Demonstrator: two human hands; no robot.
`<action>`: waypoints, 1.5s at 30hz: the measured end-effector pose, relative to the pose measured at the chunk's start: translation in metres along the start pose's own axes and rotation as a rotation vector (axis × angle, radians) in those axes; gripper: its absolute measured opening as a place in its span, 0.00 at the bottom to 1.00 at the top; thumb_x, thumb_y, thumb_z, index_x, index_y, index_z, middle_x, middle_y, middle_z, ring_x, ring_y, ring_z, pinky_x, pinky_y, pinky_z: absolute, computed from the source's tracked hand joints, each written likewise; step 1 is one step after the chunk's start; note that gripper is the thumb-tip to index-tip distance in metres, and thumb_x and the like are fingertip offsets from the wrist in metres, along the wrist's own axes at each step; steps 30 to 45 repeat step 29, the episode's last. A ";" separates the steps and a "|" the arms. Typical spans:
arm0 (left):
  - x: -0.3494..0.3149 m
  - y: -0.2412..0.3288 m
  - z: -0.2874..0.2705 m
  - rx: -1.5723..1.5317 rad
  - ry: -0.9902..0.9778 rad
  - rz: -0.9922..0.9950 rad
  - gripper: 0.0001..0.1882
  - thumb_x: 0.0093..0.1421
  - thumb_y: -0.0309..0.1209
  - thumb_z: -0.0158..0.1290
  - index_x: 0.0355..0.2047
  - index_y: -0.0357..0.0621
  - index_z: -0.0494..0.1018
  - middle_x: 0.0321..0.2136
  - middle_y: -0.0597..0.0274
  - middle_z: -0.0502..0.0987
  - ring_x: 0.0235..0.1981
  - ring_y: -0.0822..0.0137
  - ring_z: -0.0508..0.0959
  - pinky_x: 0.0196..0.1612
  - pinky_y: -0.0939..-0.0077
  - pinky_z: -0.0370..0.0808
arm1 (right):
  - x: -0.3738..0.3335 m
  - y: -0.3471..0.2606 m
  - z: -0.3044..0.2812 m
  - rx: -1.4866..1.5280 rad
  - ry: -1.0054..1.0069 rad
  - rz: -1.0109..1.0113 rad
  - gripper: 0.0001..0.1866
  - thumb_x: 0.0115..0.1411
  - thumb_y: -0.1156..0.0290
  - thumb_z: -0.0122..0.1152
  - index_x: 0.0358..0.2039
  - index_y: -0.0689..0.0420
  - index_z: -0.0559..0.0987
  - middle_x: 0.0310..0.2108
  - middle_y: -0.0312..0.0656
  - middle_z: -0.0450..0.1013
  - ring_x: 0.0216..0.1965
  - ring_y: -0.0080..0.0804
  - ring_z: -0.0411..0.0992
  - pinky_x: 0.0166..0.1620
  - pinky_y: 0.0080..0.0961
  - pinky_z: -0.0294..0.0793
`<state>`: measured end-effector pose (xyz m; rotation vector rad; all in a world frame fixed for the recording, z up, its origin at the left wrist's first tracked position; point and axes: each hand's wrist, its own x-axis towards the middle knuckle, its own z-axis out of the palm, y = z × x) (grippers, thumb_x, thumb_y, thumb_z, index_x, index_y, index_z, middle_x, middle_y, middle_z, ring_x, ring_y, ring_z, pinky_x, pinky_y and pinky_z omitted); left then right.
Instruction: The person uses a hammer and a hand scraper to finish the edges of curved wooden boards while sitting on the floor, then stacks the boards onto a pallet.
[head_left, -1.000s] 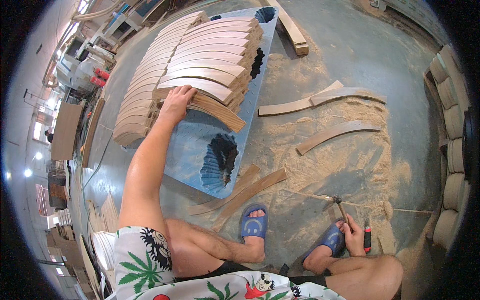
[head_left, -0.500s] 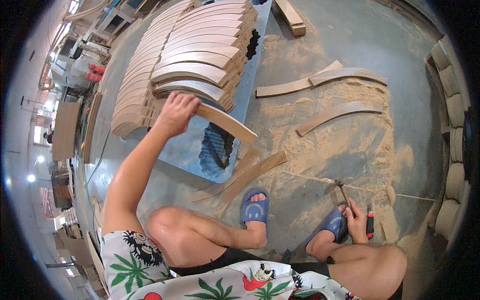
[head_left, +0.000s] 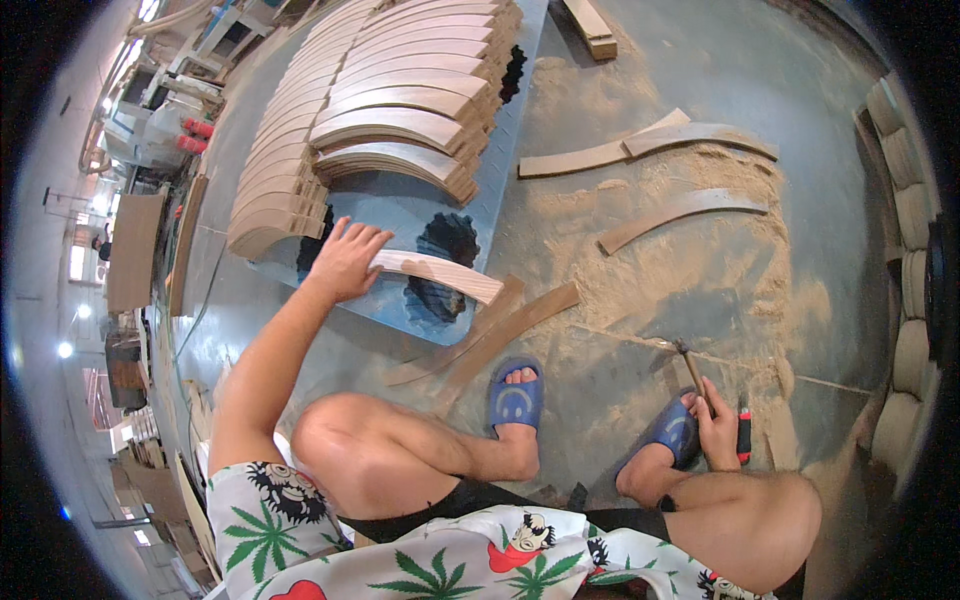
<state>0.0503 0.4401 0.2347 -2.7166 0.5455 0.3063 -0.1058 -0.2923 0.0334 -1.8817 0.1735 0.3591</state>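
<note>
My left hand [head_left: 350, 262] grips one end of a curved wooden slat [head_left: 440, 275], fingers bent over it. The slat lies across the near part of a blue pallet [head_left: 440, 328], close above or on it; which, I cannot tell. Beyond it, many similar slats stand packed in a stack [head_left: 400, 110] on the same pallet. At the right, my right hand [head_left: 718, 430] is wrapped around the handle of a hammer [head_left: 697, 372], its head pointing away from me. Just beside that hand, a red and black tool [head_left: 744, 436] rests, partly hidden.
Loose curved slats [head_left: 515, 335] lie on the floor left of my feet, and more [head_left: 690, 212] lie farther right amid sawdust [head_left: 640, 265]. A wooden bar [head_left: 590, 30] is at the far edge. Stacked tan bundles [head_left: 910, 260] line the right side. My blue slippers [head_left: 515, 400] are on the floor.
My left hand has brought the slat nearer to me, away from the stack, and its patterned face looks more upward. My right hand still holds the hammer. The view has shifted slightly.
</note>
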 end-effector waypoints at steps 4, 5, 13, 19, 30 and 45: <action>0.023 -0.010 -0.007 0.002 0.292 0.195 0.31 0.62 0.23 0.63 0.67 0.48 0.77 0.62 0.56 0.78 0.64 0.53 0.79 0.80 0.40 0.65 | 0.023 -0.025 -0.004 -0.297 -0.010 -0.084 0.25 0.73 0.74 0.67 0.69 0.58 0.82 0.44 0.49 0.88 0.42 0.41 0.87 0.48 0.36 0.85; 0.034 -0.010 -0.015 0.034 0.353 0.271 0.31 0.60 0.21 0.62 0.66 0.48 0.78 0.61 0.57 0.78 0.63 0.53 0.79 0.80 0.40 0.66 | 0.035 -0.036 -0.002 -0.442 0.043 -0.214 0.25 0.71 0.72 0.70 0.68 0.53 0.84 0.43 0.49 0.87 0.42 0.51 0.86 0.47 0.40 0.85; 0.201 0.054 -0.093 0.194 0.876 0.647 0.32 0.66 0.33 0.74 0.69 0.74 0.81 0.63 0.71 0.69 0.68 0.66 0.73 0.79 0.49 0.65 | 0.099 -0.080 -0.017 -0.858 0.160 -0.239 0.34 0.71 0.68 0.71 0.76 0.46 0.75 0.61 0.50 0.77 0.62 0.57 0.74 0.62 0.51 0.76; 0.249 0.028 -0.163 0.072 1.016 0.602 0.25 0.66 0.36 0.73 0.61 0.79 0.86 0.59 0.68 0.71 0.64 0.60 0.73 0.74 0.49 0.67 | 0.145 -0.157 -0.081 -0.690 -0.041 -0.146 0.33 0.72 0.69 0.70 0.76 0.52 0.75 0.62 0.52 0.79 0.64 0.58 0.76 0.67 0.51 0.76; 0.105 -0.008 -0.249 -0.397 0.356 0.453 0.30 0.56 0.23 0.64 0.61 0.59 0.86 0.64 0.53 0.73 0.64 0.45 0.76 0.69 0.40 0.74 | 0.006 -0.271 -0.214 -1.333 0.249 0.195 0.28 0.65 0.77 0.69 0.65 0.47 0.85 0.73 0.50 0.70 0.74 0.56 0.67 0.77 0.59 0.61; 0.105 -0.008 -0.249 -0.397 0.356 0.453 0.30 0.56 0.23 0.64 0.61 0.59 0.86 0.64 0.53 0.73 0.64 0.45 0.76 0.69 0.40 0.74 | 0.006 -0.271 -0.214 -1.333 0.249 0.195 0.28 0.65 0.77 0.69 0.65 0.47 0.85 0.73 0.50 0.70 0.74 0.56 0.67 0.77 0.59 0.61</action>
